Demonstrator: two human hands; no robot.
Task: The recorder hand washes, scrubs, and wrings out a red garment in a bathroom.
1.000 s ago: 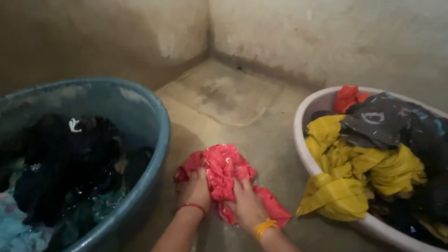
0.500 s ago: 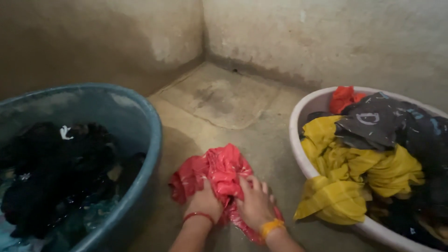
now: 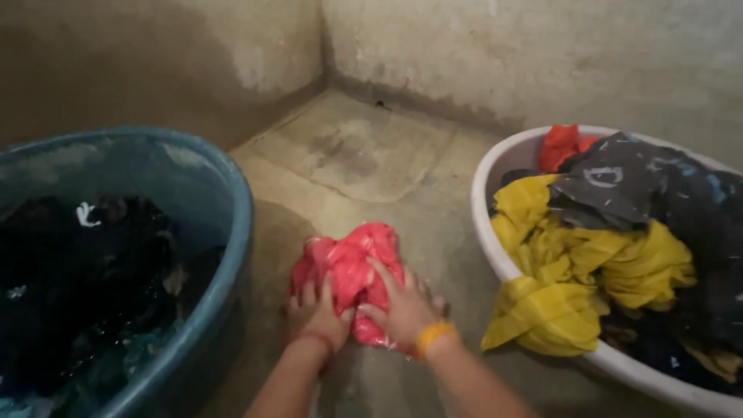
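A wet red cloth lies bunched on the concrete floor between two basins. My left hand, with a red thread at the wrist, presses on its near left side with fingers spread over the fabric. My right hand, wearing a yellow band, grips the cloth's right side, fingers curled into the folds. Both hands bear down on the bundle.
A blue tub at the left holds dark clothes in water. A white basin at the right is heaped with yellow, grey and red garments. Bare walls meet in a corner behind, and the floor is damp.
The red cloth has been gathered from a spread shape into a tighter bundle. Both hands slid forward over it, and the view shifted slightly.
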